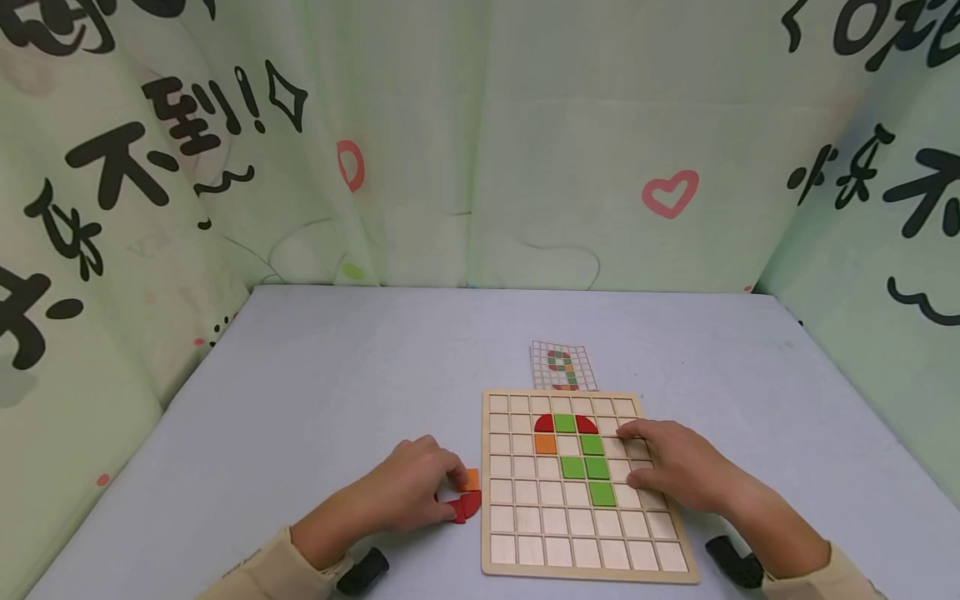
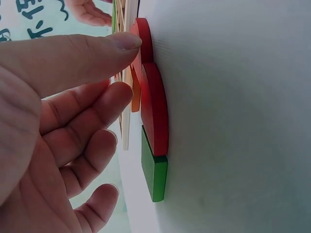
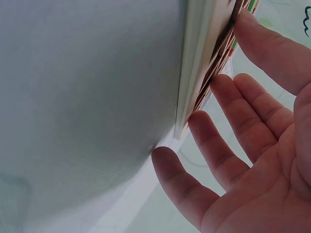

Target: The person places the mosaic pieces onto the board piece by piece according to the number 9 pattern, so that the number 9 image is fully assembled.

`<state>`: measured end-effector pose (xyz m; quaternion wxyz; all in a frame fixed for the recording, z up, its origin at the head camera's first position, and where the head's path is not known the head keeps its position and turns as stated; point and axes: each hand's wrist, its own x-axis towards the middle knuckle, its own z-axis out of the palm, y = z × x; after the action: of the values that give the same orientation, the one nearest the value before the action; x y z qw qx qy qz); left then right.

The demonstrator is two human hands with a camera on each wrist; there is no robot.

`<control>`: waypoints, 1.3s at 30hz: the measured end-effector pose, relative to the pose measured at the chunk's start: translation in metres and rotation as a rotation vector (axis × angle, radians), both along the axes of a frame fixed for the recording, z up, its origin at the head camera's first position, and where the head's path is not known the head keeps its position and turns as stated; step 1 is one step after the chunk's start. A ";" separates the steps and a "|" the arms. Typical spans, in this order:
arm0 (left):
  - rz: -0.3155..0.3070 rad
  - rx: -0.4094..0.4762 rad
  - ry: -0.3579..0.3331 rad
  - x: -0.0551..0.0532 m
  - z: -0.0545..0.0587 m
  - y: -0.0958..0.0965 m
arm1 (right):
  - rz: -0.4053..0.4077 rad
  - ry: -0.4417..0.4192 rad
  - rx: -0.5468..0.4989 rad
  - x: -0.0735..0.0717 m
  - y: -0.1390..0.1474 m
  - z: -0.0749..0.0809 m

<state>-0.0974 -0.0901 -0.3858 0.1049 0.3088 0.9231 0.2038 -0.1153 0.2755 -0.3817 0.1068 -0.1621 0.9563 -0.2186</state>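
Two red pieces, best edge-pinched, are lying at the loose, ungripping left hand; the relaxed right hand is apparently steadying the board.

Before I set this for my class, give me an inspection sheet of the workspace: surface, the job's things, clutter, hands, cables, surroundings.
Surface: pale table.
Job's things: board holding eight tiles (five green, two red, one orange); patterned card at its far edge; loose on its left, two red tiles, an orange and a green.
Clutter: nothing seen.
Hands: left hand at the loose tiles, right hand on the board's right side; black device at each wrist.
Cables: nothing seen.
Surroundings: pale green curtain with black lettering.
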 end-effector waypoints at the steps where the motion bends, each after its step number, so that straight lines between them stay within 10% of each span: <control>1: 0.002 -0.001 -0.001 0.000 0.000 0.000 | 0.001 0.001 -0.001 0.000 0.000 0.000; 39: -0.025 -0.050 0.021 0.002 -0.006 0.004 | -0.007 -0.019 0.017 0.000 -0.001 0.001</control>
<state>-0.0956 -0.0861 -0.3918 0.1056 0.3199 0.9249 0.1763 -0.1156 0.2746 -0.3809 0.1163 -0.1558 0.9576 -0.2126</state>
